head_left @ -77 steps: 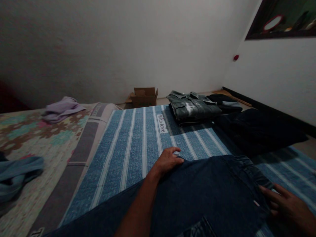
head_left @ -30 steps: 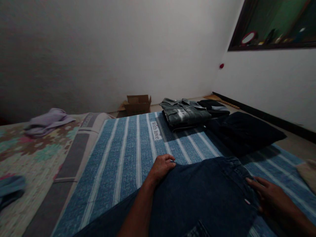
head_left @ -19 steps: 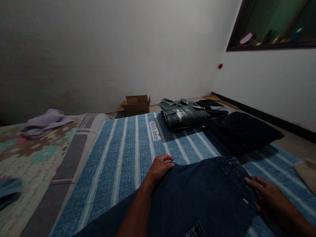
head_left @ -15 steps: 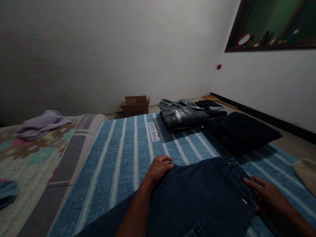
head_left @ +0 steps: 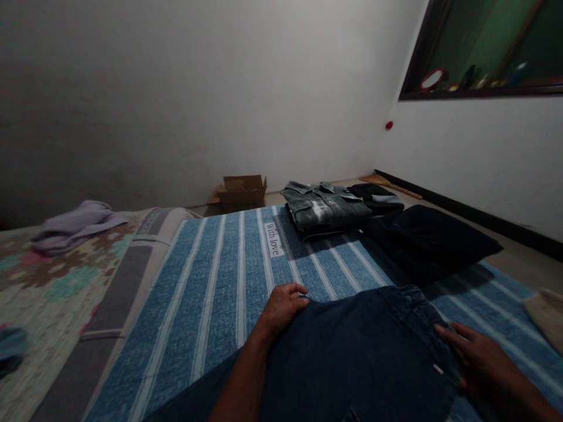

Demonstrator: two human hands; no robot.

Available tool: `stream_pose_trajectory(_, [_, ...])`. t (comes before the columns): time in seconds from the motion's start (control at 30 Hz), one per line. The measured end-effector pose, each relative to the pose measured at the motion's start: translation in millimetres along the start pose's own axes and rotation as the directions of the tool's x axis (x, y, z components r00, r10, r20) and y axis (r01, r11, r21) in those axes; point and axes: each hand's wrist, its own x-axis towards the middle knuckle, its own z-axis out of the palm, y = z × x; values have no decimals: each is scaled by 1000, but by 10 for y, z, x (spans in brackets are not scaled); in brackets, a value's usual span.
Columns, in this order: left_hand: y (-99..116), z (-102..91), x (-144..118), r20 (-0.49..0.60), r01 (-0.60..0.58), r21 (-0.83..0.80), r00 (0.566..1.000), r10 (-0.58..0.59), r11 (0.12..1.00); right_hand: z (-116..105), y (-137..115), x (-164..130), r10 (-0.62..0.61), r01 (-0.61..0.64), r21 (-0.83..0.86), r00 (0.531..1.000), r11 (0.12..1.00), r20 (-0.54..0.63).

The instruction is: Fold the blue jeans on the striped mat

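Dark blue jeans [head_left: 352, 351] lie spread across the near part of the blue striped bed cover, with one leg running off to the lower left. My left hand [head_left: 284, 308] grips the far edge of the denim, fingers curled over it. At the waistband end, on the right, my right hand [head_left: 479, 357] pinches the fabric between thumb and fingers. A small pale tag [head_left: 438, 369] shows on the jeans near that hand. The bottom of the jeans runs out of the picture.
Beyond the jeans lie a folded grey denim jacket [head_left: 325, 205], a dark folded garment [head_left: 440, 237] and a black and grey one [head_left: 378, 198]. A lilac garment [head_left: 81, 225] rests on the floral cover [head_left: 70, 284]. Behind the bed stands an open cardboard box [head_left: 241, 192]. Beige cloth [head_left: 545, 316] is at the right.
The whole scene sits slightly lower in the picture, as the camera has tilted up a little. Both hands keep their hold on the jeans, which lie almost the same.
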Motion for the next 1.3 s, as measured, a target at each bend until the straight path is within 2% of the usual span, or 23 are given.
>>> stream_pose_trajectory(0.1, [11,-3,-10,9,6,-23,1000,-6,1000,-52,-20,57,87,-88,24,996,996,34])
stream_pose_trajectory(0.27, [0,-4,-9,-4,18,-10,1000,-18,1000,-159,-57,146,-4,8,-118,999,993,34])
stream_pose_trajectory(0.47, [-30,-16,-8,-11,21,2,1000,-20,1000,-159,-151,86,-96,92,-199,995,976,-10])
stream_pose_trajectory(0.57, [-27,-20,-19,-19,26,3,999,-26,1000,-162,-220,68,-47,54,-122,997,991,54])
stream_pose_trajectory(0.67, [-18,-18,-25,-24,20,-4,1000,-20,1000,-114,-244,29,53,-67,81,986,994,161])
stream_pose_trajectory(0.73, [-13,-15,-23,-18,15,-10,1000,-15,1000,-53,-231,-11,88,-123,225,983,966,161])
stream_pose_trajectory(0.8, [-12,-12,-19,-5,10,-22,1000,-10,1000,0,-207,-44,84,-117,306,989,945,120])
stream_pose_trajectory(1.03, [-24,4,-17,-1,17,-46,1000,-17,999,-10,-121,7,30,-30,255,1000,967,7])
stream_pose_trajectory(1.23, [-29,7,-9,-12,16,-44,1000,-17,999,-91,2,110,33,-43,200,998,979,55])
stream_pose_trajectory(1.3, [-48,6,4,-5,17,-52,1000,-17,998,-128,42,157,-25,20,129,999,991,35])
